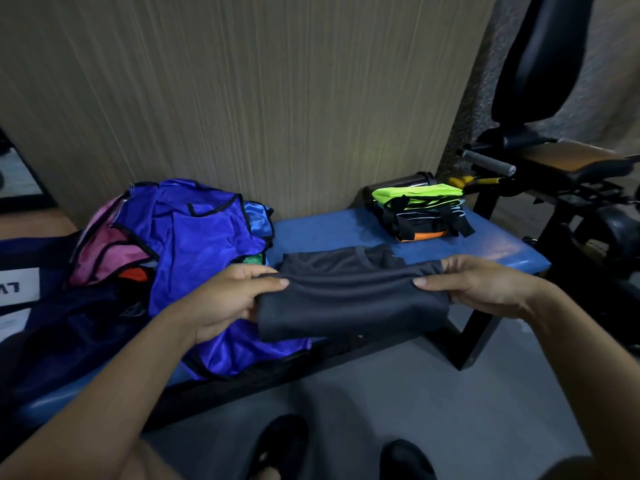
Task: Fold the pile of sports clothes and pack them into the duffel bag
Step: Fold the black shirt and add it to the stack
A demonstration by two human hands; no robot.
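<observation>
Head view shows my left hand (pixel 227 299) and my right hand (pixel 479 284) each pinching one end of a dark grey shirt (pixel 353 306), thumbs on top of the folded edge and fingers curled under it. The shirt is doubled over; its near half hangs over the front edge of the blue bench (pixel 346 230), and its far half, with the neckline showing, lies flat on the padding. Just beside my left hand, touching the shirt's left side, sits the loose pile of clothes (pixel 194 251): shiny blue bibs with black trim on top, pink ones at the left, and bits of orange and green peeking out between them. Further left, at the bench's end, is the dark navy duffel bag (pixel 52 306), partly under the pile. At the far right corner of the bench, well apart from the shirt, stands a neat stack of folded clothes (pixel 419 213), neon yellow on top and orange at the bottom. Behind it lies a dark bottle (pixel 412 180). To the right stands a gym machine (pixel 554 161) with a black pad
</observation>
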